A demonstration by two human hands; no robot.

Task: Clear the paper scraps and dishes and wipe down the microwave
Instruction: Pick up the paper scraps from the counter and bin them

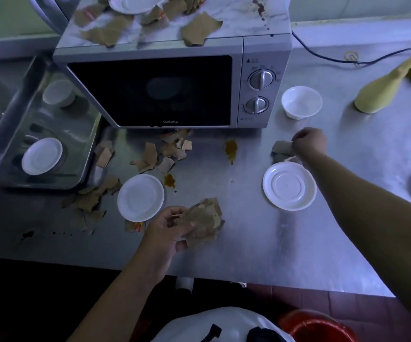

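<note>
Steel tray point(7, 134): left edge of the frame, holding a white bowl point(57, 92) and a white plate point(41, 156).
Microwave point(172, 80): upper centre, door shut; brown paper scraps point(199, 29) and a plate point(138, 3) on its top.
Loose scraps point(150, 156): strewn on the tabletop point(261, 243) below the microwave door, by a white plate point(140, 197).
Left hand point(167, 228): lower centre, grip closed round a wad of brown scraps point(203, 222).
Right hand point(310, 141): right of centre, grip pinched on a scrap point(282, 148), above another plate point(289, 185).
Small bowl point(301, 101): just right of the microwave.
</note>
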